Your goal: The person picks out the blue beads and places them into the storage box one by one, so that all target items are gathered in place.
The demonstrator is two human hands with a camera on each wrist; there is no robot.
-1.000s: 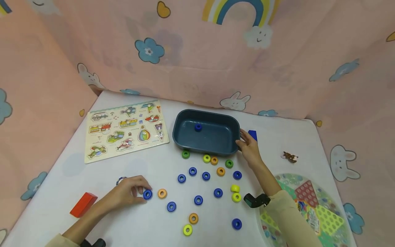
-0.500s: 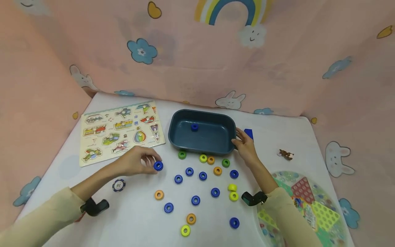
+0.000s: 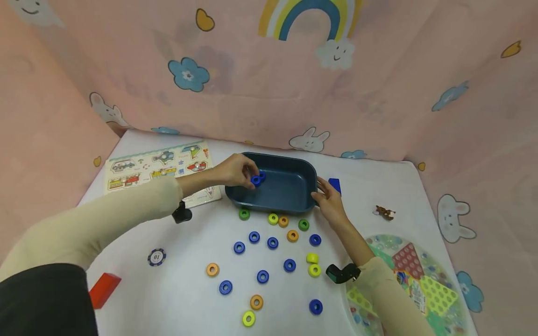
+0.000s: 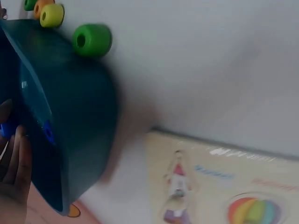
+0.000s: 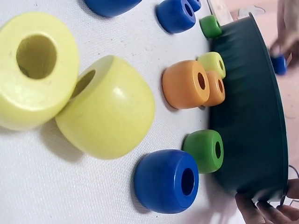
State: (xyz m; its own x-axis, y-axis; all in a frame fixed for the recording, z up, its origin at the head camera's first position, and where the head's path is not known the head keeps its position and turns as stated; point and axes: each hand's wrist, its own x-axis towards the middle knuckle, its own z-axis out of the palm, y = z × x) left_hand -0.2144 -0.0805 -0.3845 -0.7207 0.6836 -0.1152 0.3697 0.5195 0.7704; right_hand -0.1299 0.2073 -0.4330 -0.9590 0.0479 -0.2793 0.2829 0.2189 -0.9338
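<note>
In the head view, my left hand point(image 3: 235, 171) is over the left part of a dark teal tray point(image 3: 294, 186), pinching a blue bead point(image 3: 256, 181) between thumb and fingers. Another blue bead point(image 3: 263, 175) lies inside the tray, partly hidden behind the held one; the left wrist view also shows this bead point(image 4: 48, 131) by the tray's inner wall. My right hand point(image 3: 331, 203) grips the tray's right end, thumb at the near corner. The right wrist view has its fingers point(image 5: 250, 210) against the tray's wall and rim.
Several blue, orange, green and yellow beads point(image 3: 272, 242) are scattered in front of the tray. A picture puzzle board point(image 3: 143, 161) lies left, under my left forearm. Around them are a poker chip point(image 3: 157, 257), red block point(image 3: 104, 290), blue block point(image 3: 335, 185), small brown figure point(image 3: 384, 213) and round transparent bag point(image 3: 420, 280).
My left hand has lifted the blue bead off the table at the left and carried it up and rightward over the tray. The right hand stays at the tray's end.
</note>
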